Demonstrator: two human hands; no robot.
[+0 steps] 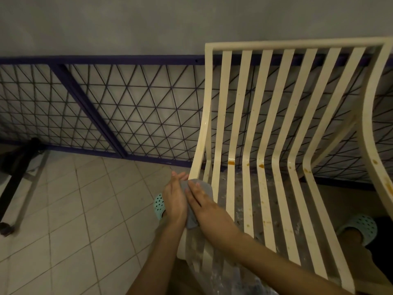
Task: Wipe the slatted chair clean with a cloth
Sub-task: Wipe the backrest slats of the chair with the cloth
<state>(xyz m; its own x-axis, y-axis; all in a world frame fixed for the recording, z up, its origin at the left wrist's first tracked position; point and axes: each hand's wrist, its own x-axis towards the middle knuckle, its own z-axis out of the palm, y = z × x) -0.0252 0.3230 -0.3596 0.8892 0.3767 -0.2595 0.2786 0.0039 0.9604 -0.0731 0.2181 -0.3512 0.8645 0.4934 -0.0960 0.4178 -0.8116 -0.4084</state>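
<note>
Both hands at the near-left seat rail of the slatted chair point(265, 135): right hand point(204, 206) flat on the grey cloth point(191, 218), left hand point(173, 201) apparently cupping its edge. Cloth soft, pliable; chair rigid, stain-spotted.

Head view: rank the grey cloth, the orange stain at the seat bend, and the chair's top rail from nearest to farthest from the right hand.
1. grey cloth: under the right hand.
2. orange stain: up and right, at the seat bend.
3. top rail: farthest, by the wall.
</note>
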